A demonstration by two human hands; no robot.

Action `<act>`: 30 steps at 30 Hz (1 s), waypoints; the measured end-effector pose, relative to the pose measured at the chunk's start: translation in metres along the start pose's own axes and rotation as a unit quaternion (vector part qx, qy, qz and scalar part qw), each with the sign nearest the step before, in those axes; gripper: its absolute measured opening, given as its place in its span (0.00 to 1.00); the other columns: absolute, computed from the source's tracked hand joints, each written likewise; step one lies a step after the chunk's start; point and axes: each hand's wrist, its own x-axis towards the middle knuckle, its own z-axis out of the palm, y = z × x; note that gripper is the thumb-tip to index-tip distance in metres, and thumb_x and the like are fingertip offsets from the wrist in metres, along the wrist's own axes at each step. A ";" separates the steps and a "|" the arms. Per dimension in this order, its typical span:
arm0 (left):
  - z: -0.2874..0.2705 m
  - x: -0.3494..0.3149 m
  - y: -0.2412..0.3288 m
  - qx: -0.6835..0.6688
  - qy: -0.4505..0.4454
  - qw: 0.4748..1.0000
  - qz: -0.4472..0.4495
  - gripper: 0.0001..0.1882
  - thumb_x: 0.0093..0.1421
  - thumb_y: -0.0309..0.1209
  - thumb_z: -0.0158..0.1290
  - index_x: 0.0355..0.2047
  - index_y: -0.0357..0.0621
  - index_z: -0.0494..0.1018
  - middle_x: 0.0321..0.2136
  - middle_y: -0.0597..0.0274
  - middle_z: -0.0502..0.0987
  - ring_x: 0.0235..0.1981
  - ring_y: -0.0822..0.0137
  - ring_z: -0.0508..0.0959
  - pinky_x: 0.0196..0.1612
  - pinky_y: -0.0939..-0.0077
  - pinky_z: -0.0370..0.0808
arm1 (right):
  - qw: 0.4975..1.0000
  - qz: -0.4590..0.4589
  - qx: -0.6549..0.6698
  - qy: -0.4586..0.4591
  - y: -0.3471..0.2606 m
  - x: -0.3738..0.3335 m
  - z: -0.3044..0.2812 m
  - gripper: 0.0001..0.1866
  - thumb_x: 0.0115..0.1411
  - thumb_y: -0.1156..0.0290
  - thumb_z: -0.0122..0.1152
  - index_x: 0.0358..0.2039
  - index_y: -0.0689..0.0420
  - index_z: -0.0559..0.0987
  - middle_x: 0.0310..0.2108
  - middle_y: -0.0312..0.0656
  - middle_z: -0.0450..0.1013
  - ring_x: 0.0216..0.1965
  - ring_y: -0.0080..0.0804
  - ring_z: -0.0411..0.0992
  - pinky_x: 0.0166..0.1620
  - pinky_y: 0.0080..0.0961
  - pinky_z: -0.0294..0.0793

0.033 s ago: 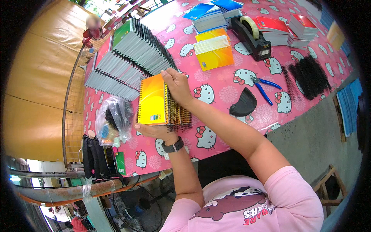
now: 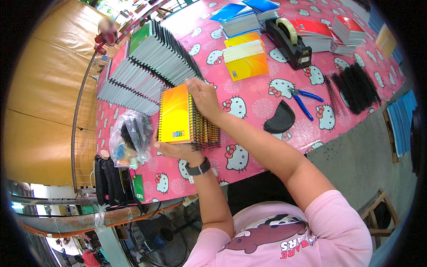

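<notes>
A stack of yellow-orange spiral notebooks [image 2: 174, 116] sits between my two hands at the near left of the table, black coils facing right. My left hand [image 2: 180, 151] is under and along the stack's near edge, thumb toward its lower left corner. On the far right side, my right hand [image 2: 203, 99] grips the stack by the coil edge, fingers bent over its upper corner. Just beyond stand tall rows of coil-bound notebooks [image 2: 151, 73] with green and red covers. A clear plastic bag [image 2: 131, 140] with black coils inside lies left of my left hand.
On the pink patterned tablecloth [image 2: 249, 133] are blue-handled pliers [image 2: 304, 105], a black curved pad [image 2: 280, 118], loose black coils [image 2: 357, 88] and a tape dispenser [image 2: 291, 44]. Farther back lie yellow notebooks [image 2: 247, 62], blue ones [image 2: 242, 22] and red ones [image 2: 313, 33].
</notes>
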 end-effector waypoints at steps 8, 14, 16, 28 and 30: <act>-0.005 -0.011 -0.015 -0.158 0.028 0.968 -0.192 0.36 0.64 0.59 0.24 0.36 0.35 0.65 0.34 0.53 0.70 0.33 0.65 0.71 0.37 0.66 0.72 | 0.996 0.081 0.033 -0.005 0.030 -0.005 -0.013 0.31 0.64 0.47 0.39 0.32 0.67 0.77 0.28 0.46 0.75 0.32 0.29 0.71 0.39 0.24 0.68; -0.012 -0.008 -0.035 0.145 -0.028 0.989 -0.020 0.33 0.65 0.56 0.23 0.35 0.36 0.64 0.34 0.53 0.70 0.32 0.63 0.70 0.37 0.64 0.72 | 0.996 0.078 -0.026 0.044 0.022 0.002 -0.007 0.30 0.63 0.48 0.42 0.29 0.67 0.75 0.23 0.53 0.72 0.27 0.39 0.72 0.34 0.30 0.68; -0.009 -0.010 -0.035 0.044 -0.007 0.997 -0.068 0.33 0.66 0.55 0.22 0.36 0.36 0.64 0.35 0.52 0.70 0.33 0.62 0.70 0.38 0.63 0.72 | 0.996 0.052 -0.021 0.067 0.026 0.000 -0.007 0.29 0.63 0.48 0.43 0.28 0.67 0.74 0.22 0.54 0.71 0.26 0.40 0.71 0.32 0.32 0.68; -0.008 -0.015 -0.050 0.074 -0.035 0.994 -0.077 0.24 0.66 0.47 0.31 0.43 0.37 0.64 0.41 0.53 0.70 0.35 0.61 0.73 0.40 0.63 0.74 | 0.995 0.066 -0.038 0.067 0.045 -0.004 -0.016 0.26 0.65 0.53 0.42 0.27 0.66 0.74 0.21 0.42 0.71 0.26 0.24 0.66 0.33 0.25 0.65; -0.015 -0.016 -0.049 0.254 -0.070 0.965 0.013 0.24 0.66 0.46 0.30 0.43 0.38 0.65 0.40 0.54 0.70 0.35 0.62 0.74 0.40 0.64 0.74 | 0.994 0.059 -0.060 0.074 0.042 -0.003 -0.016 0.26 0.65 0.53 0.41 0.26 0.65 0.74 0.21 0.43 0.70 0.26 0.25 0.66 0.32 0.26 0.65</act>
